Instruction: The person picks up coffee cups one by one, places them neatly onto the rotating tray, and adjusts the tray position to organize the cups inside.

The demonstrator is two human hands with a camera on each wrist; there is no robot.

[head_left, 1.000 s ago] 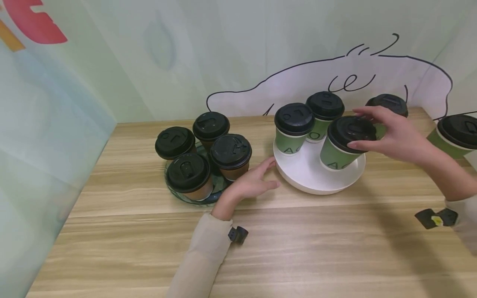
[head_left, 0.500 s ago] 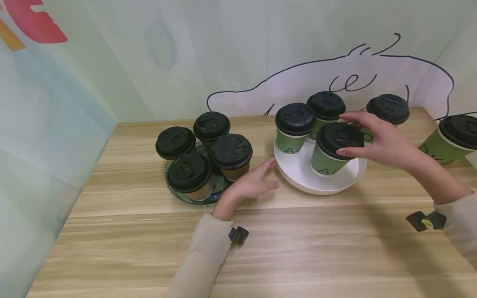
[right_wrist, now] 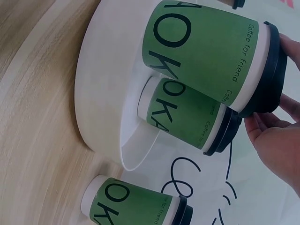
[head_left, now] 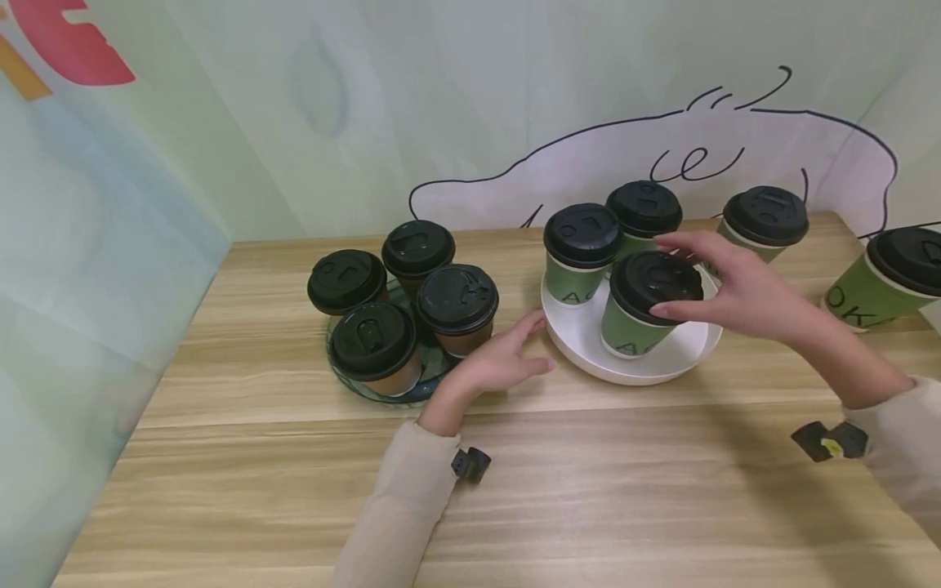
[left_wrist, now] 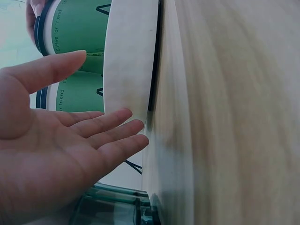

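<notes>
- Wooden table [head_left: 588, 490] carried everything; cups sat along its far edge, against the painted wall.
- White plate [head_left: 588, 343], far-right part of the table, held three green cups: two at its back, one at its front under the right hand.
- Glass dish [head_left: 345, 384], far-left of centre, held four brown cups [head_left: 372, 347] with black lids, packed touching. That group looked finished.
- Right hand [head_left: 735, 286] grasped the front green cup [head_left: 639, 314] by its black lid, fingertips curled round the rim. The cup was tilted, its base down inside the plate near the front rim; the right wrist view confirmed the tilt, but contact with the plate floor could not be told.
- Left hand [head_left: 500, 359] lay flat on the table between dish and plate, fingers straight and relaxed, holding nothing, tips just beside the plate's left rim.
- Two more green cups were off the plate: one [head_left: 760, 224] at the far edge behind the right hand, one [head_left: 878, 278] near the far-right corner, leaning.
- Judged progress: brown set done, green set about half done, with two seated, a third nearly set down and not let go, two left.
</notes>
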